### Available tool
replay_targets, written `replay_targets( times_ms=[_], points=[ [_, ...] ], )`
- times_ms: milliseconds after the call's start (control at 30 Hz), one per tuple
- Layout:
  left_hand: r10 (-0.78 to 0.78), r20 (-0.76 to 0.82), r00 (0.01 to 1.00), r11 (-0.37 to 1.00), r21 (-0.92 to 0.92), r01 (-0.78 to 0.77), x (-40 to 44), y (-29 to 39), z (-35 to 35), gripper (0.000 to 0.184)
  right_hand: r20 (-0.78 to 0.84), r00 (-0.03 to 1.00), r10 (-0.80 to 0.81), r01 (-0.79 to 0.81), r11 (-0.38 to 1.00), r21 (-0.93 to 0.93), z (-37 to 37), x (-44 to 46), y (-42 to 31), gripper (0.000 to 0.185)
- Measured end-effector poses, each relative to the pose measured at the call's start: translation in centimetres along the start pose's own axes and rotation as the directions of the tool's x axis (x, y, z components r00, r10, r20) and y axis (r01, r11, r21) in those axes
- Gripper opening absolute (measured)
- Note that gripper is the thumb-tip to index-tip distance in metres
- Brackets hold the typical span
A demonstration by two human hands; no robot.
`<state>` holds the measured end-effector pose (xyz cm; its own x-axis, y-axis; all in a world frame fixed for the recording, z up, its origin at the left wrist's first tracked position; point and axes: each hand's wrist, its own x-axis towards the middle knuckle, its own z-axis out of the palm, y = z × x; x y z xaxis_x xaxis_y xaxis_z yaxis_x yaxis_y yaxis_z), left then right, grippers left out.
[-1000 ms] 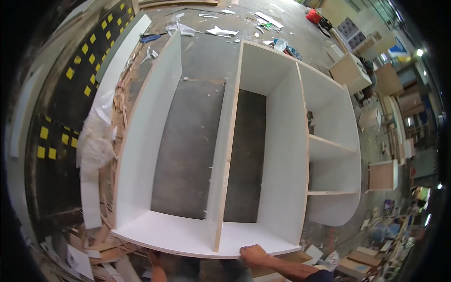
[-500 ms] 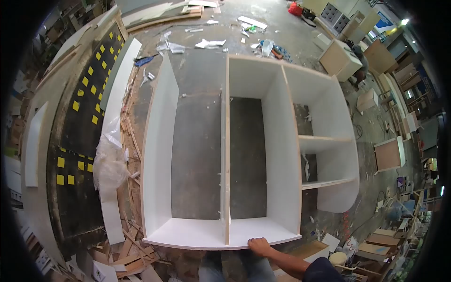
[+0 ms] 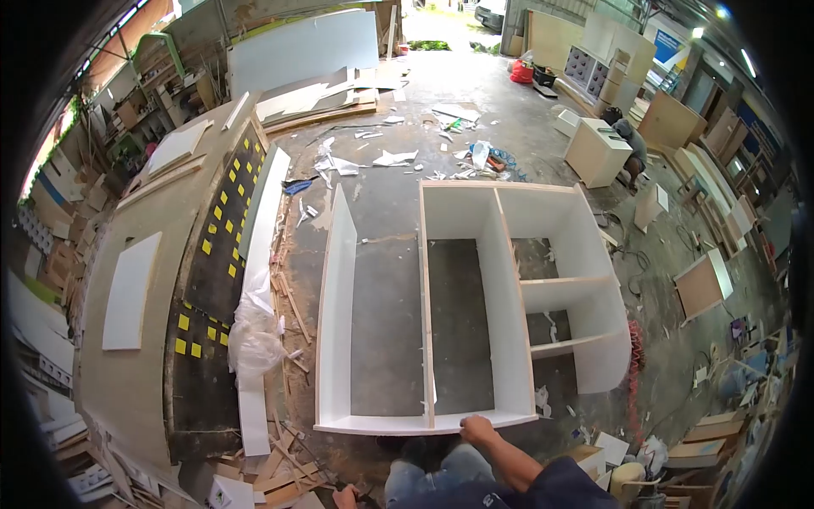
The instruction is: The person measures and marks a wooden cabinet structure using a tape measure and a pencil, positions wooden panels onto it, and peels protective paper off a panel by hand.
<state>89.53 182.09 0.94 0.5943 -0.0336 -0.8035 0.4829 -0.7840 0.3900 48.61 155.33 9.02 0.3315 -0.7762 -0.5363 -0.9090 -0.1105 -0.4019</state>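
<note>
My right hand [image 3: 476,428] is closed over the near edge of a large white shelf carcass [image 3: 512,339], which lies on the concrete floor with its raw wood edges up. Inside it, upright dividers and short cross shelves on the right side make several compartments, and the floor shows through them. The far left part has no end panel. At the bottom edge of the view is my left hand [image 3: 346,497], low and left of my legs. It is partly cut off, and I cannot make out its fingers or anything in them.
A workbench [image 3: 136,373] with yellow squares on its dark side runs along the left, with crumpled plastic wrap [image 3: 256,335] beside it. Wood offcuts [image 3: 275,467] lie near my feet. Scraps [image 3: 394,159] litter the far floor. A person [image 3: 629,146] crouches by a pale cabinet [image 3: 596,154].
My view has tilted up, so the far doorway shows and the carcass appears farther right and smaller. My left hand has come into view. My right hand stays on the near edge.
</note>
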Motion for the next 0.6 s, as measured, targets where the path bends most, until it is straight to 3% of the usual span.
replay_targets(
  times_ms=[33, 67, 167, 333, 400, 467, 600],
  points=[
    [-0.014, -0.097, 0.995, 0.988, -0.156, -0.001, -2.2, 0.9, 0.5, 0.017, 0.06, 0.998, -0.01, 0.013, 0.998, -0.055, 0.2, 0.5, -0.3, 0.024],
    [-0.029, -0.192, 0.981, 0.953, -0.3, -0.031, -7.1, 3.6, 1.0, 0.017, 0.019, 0.999, -0.026, 0.026, 0.999, -0.027, 0.1, 0.6, -1.3, 0.024],
    [0.096, -0.029, 0.995, 0.972, -0.214, -0.1, -8.6, 0.5, -0.9, 0.035, 0.069, 0.993, -0.098, 0.097, 0.995, 0.025, -0.1, 1.2, -3.6, 0.026],
    [-0.001, 0.033, 0.999, 0.998, -0.067, 0.004, -9.3, -7.2, -3.8, 0.032, 0.224, 0.968, -0.115, 0.143, 0.983, -0.112, 1.2, 2.8, -5.5, 0.026],
    [-0.041, 0.06, 0.997, 0.999, -0.02, 0.043, -10.1, -8.5, -4.4, 0.03, 0.094, 0.991, -0.093, 0.098, 0.994, -0.051, -0.4, 2.1, -7.0, 0.022],
    [-0.058, 0.086, 0.995, 0.998, 0.003, 0.058, -10.1, -8.9, -5.3, 0.028, 0.073, 0.997, 0.007, -0.009, 1.0, 0.027, -0.4, 2.6, -8.2, 0.024],
    [-0.083, 0.114, 0.99, 0.996, 0.042, 0.079, -7.8, -8.4, -8.5, 0.025, 0.02, 0.999, 0.037, -0.038, 0.996, 0.08, 2.0, 2.6, -10.4, 0.027]
  ],
)
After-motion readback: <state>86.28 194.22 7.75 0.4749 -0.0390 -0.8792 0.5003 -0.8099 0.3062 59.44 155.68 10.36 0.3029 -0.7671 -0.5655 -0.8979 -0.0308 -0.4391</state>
